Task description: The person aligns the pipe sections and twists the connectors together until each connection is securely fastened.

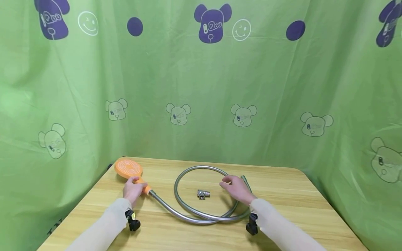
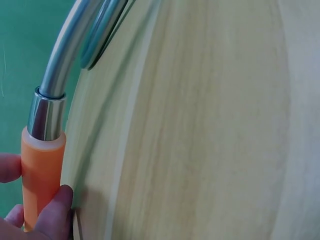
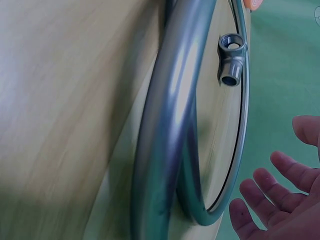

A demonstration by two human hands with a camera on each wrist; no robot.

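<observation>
An orange shower head (image 1: 128, 168) lies at the table's far left corner, its round spray face up. My left hand (image 1: 133, 191) grips its handle (image 2: 43, 170) between thumb and fingers. A metal collar (image 2: 46, 116) joins that handle to a silver shower hose (image 1: 185, 218), which loops across the middle of the table. Above the loop's right side hovers my right hand (image 1: 236, 189), fingers spread and loosely bent, with nothing in them. Inside the loop sits a small metal tee fitting (image 1: 202, 194), also seen in the right wrist view.
The wooden table (image 1: 298, 205) has a rounded far right corner. A green curtain (image 1: 201, 76) with bear prints hangs behind it and along both sides. The hose's free end (image 1: 243, 178) points away, just beyond my right hand.
</observation>
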